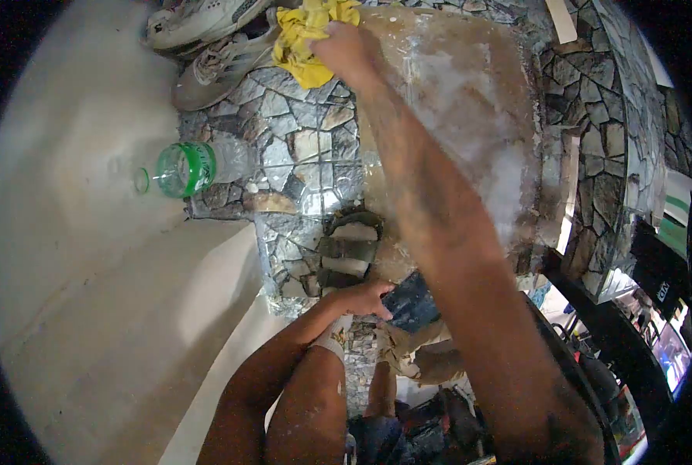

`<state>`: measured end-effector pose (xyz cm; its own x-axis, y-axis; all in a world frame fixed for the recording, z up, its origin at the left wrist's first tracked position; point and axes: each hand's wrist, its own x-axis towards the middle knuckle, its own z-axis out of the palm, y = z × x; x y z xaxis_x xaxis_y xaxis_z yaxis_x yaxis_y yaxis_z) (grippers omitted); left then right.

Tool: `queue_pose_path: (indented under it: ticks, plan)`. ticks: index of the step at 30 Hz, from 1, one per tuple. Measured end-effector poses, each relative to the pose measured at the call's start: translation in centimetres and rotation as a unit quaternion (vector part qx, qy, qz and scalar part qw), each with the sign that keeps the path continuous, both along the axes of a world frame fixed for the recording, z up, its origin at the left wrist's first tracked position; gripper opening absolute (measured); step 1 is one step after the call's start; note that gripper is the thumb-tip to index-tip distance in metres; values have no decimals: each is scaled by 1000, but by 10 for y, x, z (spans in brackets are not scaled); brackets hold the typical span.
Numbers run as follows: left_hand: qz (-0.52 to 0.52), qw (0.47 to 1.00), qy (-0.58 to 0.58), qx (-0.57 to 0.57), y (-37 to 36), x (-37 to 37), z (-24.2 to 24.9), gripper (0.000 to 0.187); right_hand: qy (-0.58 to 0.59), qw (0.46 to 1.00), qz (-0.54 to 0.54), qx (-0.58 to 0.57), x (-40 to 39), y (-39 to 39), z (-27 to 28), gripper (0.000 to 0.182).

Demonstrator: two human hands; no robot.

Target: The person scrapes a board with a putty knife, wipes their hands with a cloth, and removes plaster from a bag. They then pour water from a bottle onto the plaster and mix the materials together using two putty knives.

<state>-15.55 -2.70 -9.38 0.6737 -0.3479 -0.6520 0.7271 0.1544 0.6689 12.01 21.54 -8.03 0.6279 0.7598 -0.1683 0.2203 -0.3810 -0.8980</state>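
Note:
At the top, my right hand [346,53] is closed on a crumpled yellow cloth [308,40], beside the far left corner of a brown board with whitish smears [462,101]. My right arm stretches across that board and hides part of it. Lower down, near my knee, my left hand [365,301] has its thumb and fingers apart, at the edge of a dark, flat-sided thing [413,304] whose kind I cannot make out. Just above the left hand lies a dark piece with pale bands [351,249], on the stone-patterned surface [299,147].
A clear plastic bottle with a green label [198,169] lies on the left edge by the pale wall [74,194]. Worn shoes [214,62] sit at the upper left. Pale strips [561,22] and dark equipment [660,267] are on the right.

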Motion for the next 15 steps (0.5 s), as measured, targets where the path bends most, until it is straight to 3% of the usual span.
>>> queue_pose_path:
  ticks: [1,3,5,7,8,11,12,14,15]
  plan:
    - [14,997,-71,2,-9,-9,-20,52,-33,998,22,45,-15,-20,13,35]
    - [20,999,-31,-34,-2,4,-6,53,-56,988,60,130,-42,-72,24,30]
    - [64,991,-15,-117,-1,4,-10,55,171,958,-20,228,-58,-131,18,24]
    - [109,988,11,-109,15,19,20,54,228,949,53,211,-50,-184,53,22]
    - [126,985,33,-110,20,20,31,53,275,940,35,201,-56,-196,56,21]
    - [122,992,19,28,31,2,23,49,354,918,4,180,-63,-230,51,19]
    - [128,985,78,84,42,-4,39,49,372,908,-33,191,-61,-237,51,21]
    - [110,978,53,167,66,-12,80,44,422,877,-111,200,-69,-259,51,27]
    - [167,971,99,140,68,-26,98,41,480,848,-76,212,-63,-266,63,32]
